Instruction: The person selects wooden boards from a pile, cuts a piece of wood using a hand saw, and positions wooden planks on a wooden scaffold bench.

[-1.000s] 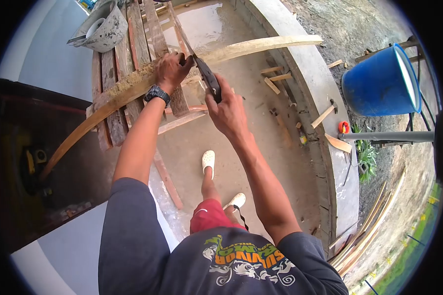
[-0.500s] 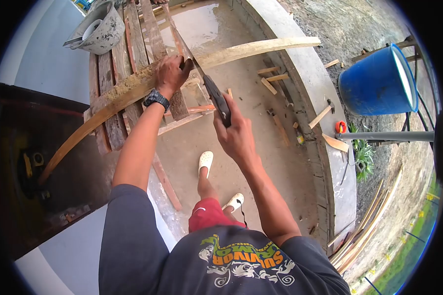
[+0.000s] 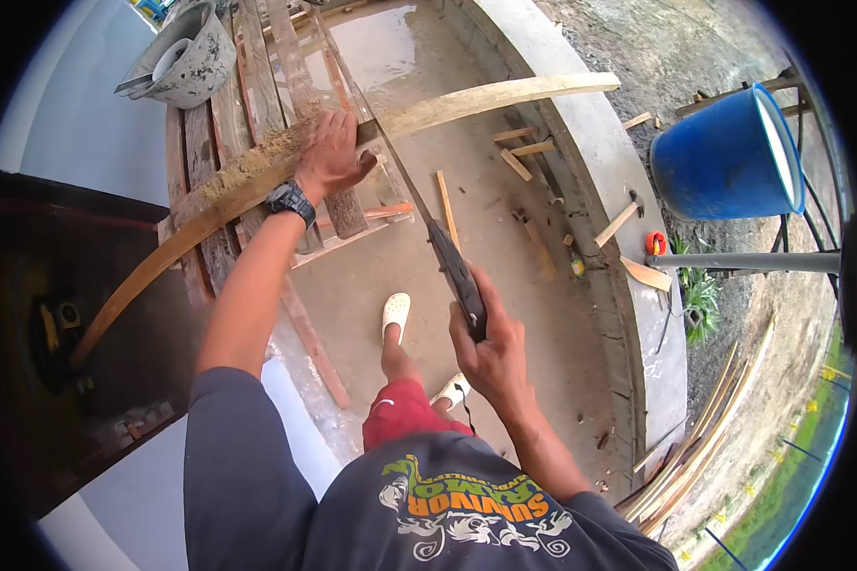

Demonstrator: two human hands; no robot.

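A long wooden plank, curved by the wide lens, lies across a slatted wooden bench, with sawdust on its left part. My left hand, wearing a black watch, holds the plank down, fingers over its top and thumb apart on the near side. In my right hand is the dark handle of a handsaw. Its thin blade runs up and away, crossing the plank just right of my left hand. Part of the cut is too small to make out.
A blue barrel stands beyond the low concrete wall, which bears a hammer. A stained bucket sits at the bench's far left. Several wood offcuts lie on the floor. Wood strips lean at lower right.
My right hand has drawn the saw back toward my body, down and to the right. My left hand stays on the plank, its thumb now farther out.
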